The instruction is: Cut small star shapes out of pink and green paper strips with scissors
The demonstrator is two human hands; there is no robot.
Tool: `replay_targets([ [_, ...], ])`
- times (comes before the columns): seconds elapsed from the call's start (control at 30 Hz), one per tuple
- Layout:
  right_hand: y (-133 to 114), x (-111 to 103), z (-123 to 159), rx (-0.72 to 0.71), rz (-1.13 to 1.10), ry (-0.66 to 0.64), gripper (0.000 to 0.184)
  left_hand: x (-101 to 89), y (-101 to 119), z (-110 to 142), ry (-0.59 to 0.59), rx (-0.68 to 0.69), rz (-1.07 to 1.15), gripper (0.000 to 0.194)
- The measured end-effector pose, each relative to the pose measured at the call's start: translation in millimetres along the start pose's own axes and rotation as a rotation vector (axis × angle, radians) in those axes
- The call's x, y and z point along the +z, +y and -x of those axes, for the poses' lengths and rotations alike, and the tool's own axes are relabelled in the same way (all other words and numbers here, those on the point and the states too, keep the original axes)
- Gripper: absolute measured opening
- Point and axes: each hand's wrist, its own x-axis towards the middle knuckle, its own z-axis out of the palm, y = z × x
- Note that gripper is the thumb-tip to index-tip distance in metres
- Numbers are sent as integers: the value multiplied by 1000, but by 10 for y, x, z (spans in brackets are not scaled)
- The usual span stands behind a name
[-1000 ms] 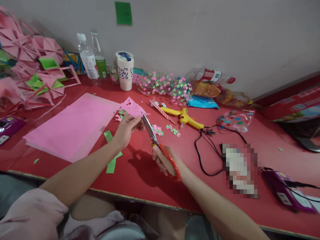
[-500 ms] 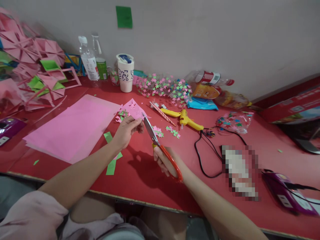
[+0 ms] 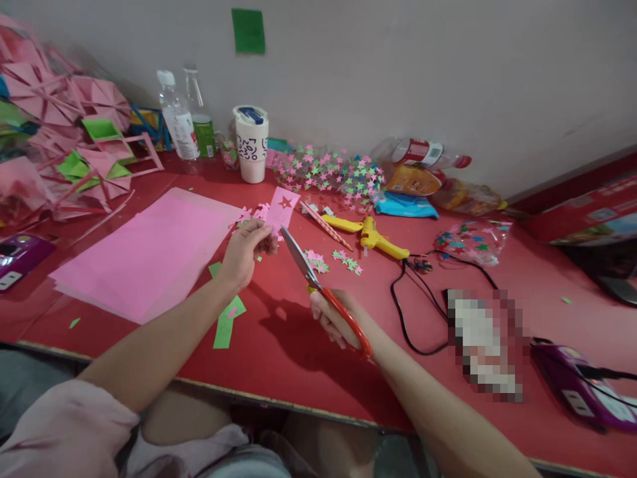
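Between the fingertips of my left hand (image 3: pixel 247 249) is a small piece of pink paper (image 3: pixel 279 211) with a star-shaped hole in it. My right hand (image 3: pixel 332 317) grips a pair of scissors (image 3: pixel 304 262) by the red handles, blades pointing up and left. The blades look closed, and their tips are near the paper's right edge; whether they touch it I cannot tell. Pink paper scraps (image 3: pixel 243 219) lie behind my left hand. Small pink and green paper stars (image 3: pixel 348 261) sit on the table beyond the scissors. Green paper strips (image 3: pixel 225 330) lie under my left forearm.
Large pink sheets (image 3: pixel 149 255) cover the left of the red table (image 3: pixel 293 385). A white tumbler (image 3: pixel 252 146), a water bottle (image 3: pixel 180 123) and a star-filled bottle (image 3: pixel 328 172) stand or lie along the wall. A yellow glue gun (image 3: pixel 383 239) with a black cable (image 3: pixel 398 312) is at right.
My left hand has shifted slightly left and turned the pink paper, so its star-shaped hole shows. The paper has come away from the scissor tips. The scissors have moved slightly right.
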Motion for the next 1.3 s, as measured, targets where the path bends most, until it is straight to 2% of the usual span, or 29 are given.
replay_targets([
  [0.13, -4, 12, -9, 10, -13, -15, 47, -16, -8, -19, -5, 41, 9, 19],
  [0.3, -10, 57, -5, -9, -26, 6, 45, 34, -13, 41, -71, -9, -10, 17],
  [0.53, 14, 54, -21, -5, -2, 21, 46, 31, 28, 29, -25, 4, 25, 16],
  [0.87, 28, 96, -11, 11, 24, 71, 43, 95, 23, 73, -28, -118, 151, 14],
  [0.97, 14, 84, 0, 3, 44, 62, 43, 66, 23, 54, -28, -66, 129, 12],
  [1.13, 50, 23, -6, -45, 120, 56, 46, -8, 37, -2, -69, 60, -51, 13],
  [1.3, 29, -2, 22, -62, 137, 15, 49, -66, 72, -50, -125, 85, -159, 13],
])
